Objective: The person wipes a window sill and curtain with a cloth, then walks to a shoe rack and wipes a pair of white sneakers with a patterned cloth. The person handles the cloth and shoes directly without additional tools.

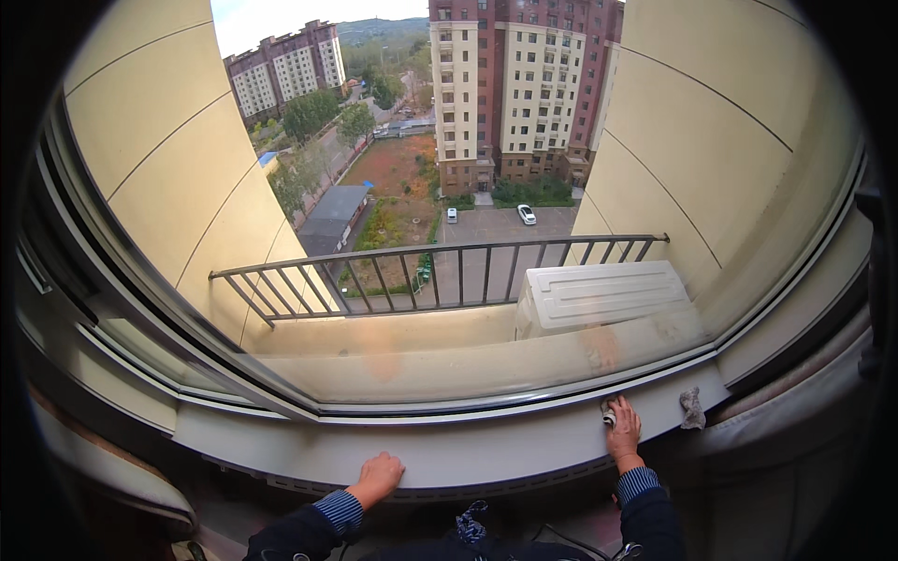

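Observation:
My right hand [622,431] presses a small folded cloth [608,413] onto the white window sill [491,452], close under the bottom rail of the window frame [477,418]. Most of that cloth is hidden beneath my fingers. Farther left, my left hand [379,477] rests at the sill's front part with its fingers curled in, and nothing shows in it. A crumpled grey cloth [692,409] lies on the right end of the sill, apart from my right hand. Above the sill stands the window glass [449,375], with faint reflections on it.
Outside the glass are a dark metal railing [459,277] and a white outdoor unit [603,291] on a ledge. Curtains hang at the left [105,470] and right [793,400]. A window handle [34,270] is at the far left. Far below lies a paved yard with parked cars.

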Motion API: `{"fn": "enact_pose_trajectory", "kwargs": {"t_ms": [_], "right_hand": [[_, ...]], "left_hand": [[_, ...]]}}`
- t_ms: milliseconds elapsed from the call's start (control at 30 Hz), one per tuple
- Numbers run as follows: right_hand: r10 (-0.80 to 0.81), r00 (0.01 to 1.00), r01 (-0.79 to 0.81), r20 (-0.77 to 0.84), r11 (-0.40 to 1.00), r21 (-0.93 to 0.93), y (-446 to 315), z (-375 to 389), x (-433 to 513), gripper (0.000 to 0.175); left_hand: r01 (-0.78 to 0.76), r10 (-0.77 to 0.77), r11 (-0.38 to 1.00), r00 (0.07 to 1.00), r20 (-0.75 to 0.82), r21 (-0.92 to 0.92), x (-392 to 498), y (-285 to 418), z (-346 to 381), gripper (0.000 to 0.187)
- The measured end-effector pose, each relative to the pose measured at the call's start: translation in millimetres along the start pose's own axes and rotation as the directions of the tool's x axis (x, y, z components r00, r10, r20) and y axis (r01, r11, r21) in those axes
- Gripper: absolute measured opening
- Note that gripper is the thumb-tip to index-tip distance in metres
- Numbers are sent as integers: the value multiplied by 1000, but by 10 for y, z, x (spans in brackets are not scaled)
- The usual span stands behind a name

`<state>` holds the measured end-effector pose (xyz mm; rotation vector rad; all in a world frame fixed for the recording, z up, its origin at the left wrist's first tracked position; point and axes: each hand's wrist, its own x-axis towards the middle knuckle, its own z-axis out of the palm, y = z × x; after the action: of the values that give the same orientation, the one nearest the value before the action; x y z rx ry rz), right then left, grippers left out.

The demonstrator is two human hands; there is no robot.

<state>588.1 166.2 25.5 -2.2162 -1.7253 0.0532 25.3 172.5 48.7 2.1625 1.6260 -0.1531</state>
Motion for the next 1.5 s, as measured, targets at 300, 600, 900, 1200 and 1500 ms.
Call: {"fn": "enact_pose_trajectory", "kwargs": {"t_ms": [300,600,900,1200,1500], "right_hand": [[78,997,-73,-18,979,193,-820,-4,-191,45],[-68,996,53,58,974,219,-1493,305,-722,51],[-135,989,119,61,970,212,-1211,213,-661,42],[88,994,-81,-68,992,100,143,-12,-221,44],[314,907,-243,-280,934,261,1171,-340,165,38]], "left_hand": [[-264,252,964,899,359,-15,410,-374,9,35],[-228,204,973,780,592,-36,712,-415,-71,40],[-304,284,950,755,591,-68,876,167,-126,37],[-473,390,881,766,510,37,1175,1772,-702,28],[-792,805,589,558,201,-161,1779,4358,-815,8]]}}
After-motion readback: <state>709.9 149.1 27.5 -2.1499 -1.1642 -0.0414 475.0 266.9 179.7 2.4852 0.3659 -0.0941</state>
